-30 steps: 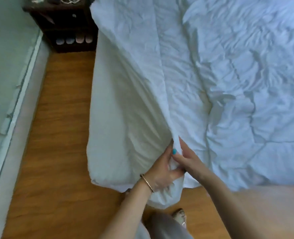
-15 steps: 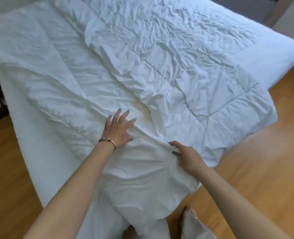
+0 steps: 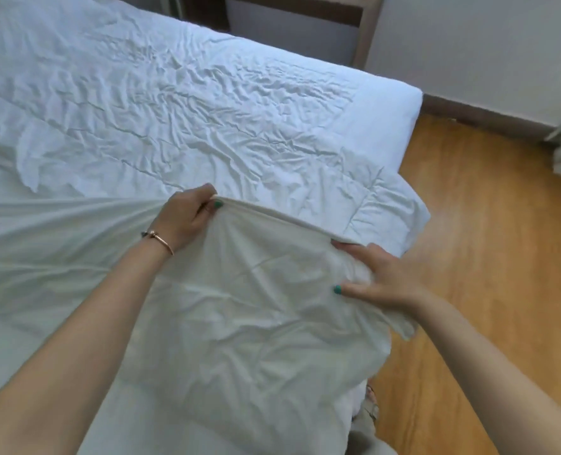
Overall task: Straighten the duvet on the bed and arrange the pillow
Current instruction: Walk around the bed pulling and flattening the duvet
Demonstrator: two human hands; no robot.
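A white wrinkled duvet covers the bed. Its near part is lifted towards me, so the smoother underside faces the camera. My left hand, with a bracelet on the wrist, grips the raised hem of the duvet, fingers curled over it. My right hand holds the same hem further right, at the bed's corner, thumb on the near side and fingers behind the bunched cloth. The hem is stretched between both hands. No pillow is in view.
Wooden floor runs along the right side of the bed. A grey wall with a dark skirting board stands at the back right. A wooden-framed piece of furniture is behind the bed.
My left hand lay flat on the duvet; now it grips the hem. Both hands have lifted the near edge of the duvet. The camera has turned right.
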